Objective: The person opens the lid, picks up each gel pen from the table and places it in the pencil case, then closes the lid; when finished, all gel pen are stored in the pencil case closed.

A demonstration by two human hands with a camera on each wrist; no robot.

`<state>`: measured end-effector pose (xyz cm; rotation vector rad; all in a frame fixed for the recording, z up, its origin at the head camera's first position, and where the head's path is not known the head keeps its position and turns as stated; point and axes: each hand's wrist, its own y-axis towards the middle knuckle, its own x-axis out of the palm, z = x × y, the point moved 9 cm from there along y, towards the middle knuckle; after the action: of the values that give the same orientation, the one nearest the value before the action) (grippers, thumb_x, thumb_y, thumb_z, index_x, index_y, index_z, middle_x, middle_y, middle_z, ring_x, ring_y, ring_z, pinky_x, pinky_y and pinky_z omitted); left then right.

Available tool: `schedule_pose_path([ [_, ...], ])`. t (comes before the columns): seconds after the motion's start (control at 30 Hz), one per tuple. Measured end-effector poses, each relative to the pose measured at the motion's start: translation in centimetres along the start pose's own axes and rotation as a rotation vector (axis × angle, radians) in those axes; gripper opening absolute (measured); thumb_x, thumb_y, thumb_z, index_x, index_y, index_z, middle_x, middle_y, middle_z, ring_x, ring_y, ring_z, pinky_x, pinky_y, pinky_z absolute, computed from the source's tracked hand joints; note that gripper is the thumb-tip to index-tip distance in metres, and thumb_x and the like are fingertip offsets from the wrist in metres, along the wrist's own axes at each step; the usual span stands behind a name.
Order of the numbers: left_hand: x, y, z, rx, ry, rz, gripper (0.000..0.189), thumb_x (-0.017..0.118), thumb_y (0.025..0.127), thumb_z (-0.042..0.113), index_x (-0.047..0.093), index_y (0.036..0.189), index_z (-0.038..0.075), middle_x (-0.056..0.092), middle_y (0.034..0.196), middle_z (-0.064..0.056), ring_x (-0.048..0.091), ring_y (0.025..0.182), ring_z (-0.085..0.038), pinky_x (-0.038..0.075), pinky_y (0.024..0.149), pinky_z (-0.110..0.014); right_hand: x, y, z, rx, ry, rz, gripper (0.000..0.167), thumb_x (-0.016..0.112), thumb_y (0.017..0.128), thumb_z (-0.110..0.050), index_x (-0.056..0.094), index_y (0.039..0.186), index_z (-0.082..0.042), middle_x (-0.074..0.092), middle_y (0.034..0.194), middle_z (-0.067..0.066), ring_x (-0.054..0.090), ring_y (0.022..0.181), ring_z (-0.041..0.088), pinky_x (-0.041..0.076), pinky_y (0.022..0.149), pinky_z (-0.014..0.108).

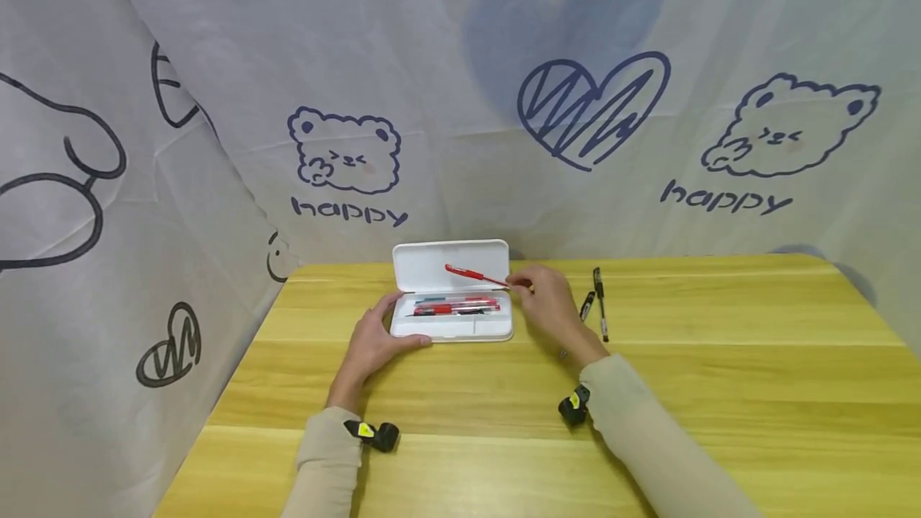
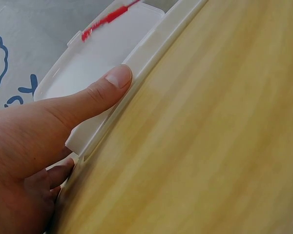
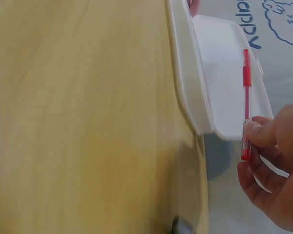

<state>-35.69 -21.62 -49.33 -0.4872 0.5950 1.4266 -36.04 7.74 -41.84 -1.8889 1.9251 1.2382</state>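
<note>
A white pencil case [image 1: 432, 333] lies on the table with its lid [image 1: 419, 266] raised at the back. Several pens [image 1: 456, 309], mostly red, rest in its long compartment. My left hand [image 1: 370, 340] grips the case's left end, the thumb along the front edge and the other fingers round the side. Above the case's right part, my right hand [image 1: 544, 300] pinches a red gel pen [image 1: 468, 272] near one end. In the right wrist view the pen [image 3: 247, 87] overlaps the open lid, held between thumb and fingers.
Two black pens, one dark pen [image 1: 600, 302] and a shorter-looking one [image 1: 587, 306], lie on the wooden table [image 1: 468, 406] right of the case. A white curtain [image 1: 460, 174] printed with bears and hearts hangs behind the table's back edge.
</note>
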Motion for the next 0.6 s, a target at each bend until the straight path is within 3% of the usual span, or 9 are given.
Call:
schedule_pose_path([
  [0.27, 0.0, 0.0, 0.1, 0.001, -0.007, 0.001, 0.104, 0.096, 0.067, 0.05, 0.044, 0.152, 0.019, 0.047, 0.155, -0.012, 0.041, 0.14, -0.036, 0.026, 0.12, -0.058, 2.9, 1.1, -1.1, 0.029, -0.05, -0.099, 0.013, 0.069, 0.095, 0.0, 0.079, 0.103, -0.003, 0.075, 0.104, 0.01, 0.067, 0.1, 0.028, 0.054, 0.094, 0.044],
  [0.6, -0.1, 0.0, 0.3, 0.021, 0.008, 0.01, 0.102, 0.096, 0.067, 0.045, 0.046, 0.151, 0.017, 0.047, 0.156, -0.014, 0.039, 0.143, -0.039, 0.025, 0.121, -0.058, 5.0, 1.8, -2.1, -0.012, -0.185, -0.165, 0.012, 0.07, 0.094, 0.0, 0.08, 0.099, -0.006, 0.074, 0.098, 0.008, 0.068, 0.097, 0.028, 0.055, 0.091, 0.043],
])
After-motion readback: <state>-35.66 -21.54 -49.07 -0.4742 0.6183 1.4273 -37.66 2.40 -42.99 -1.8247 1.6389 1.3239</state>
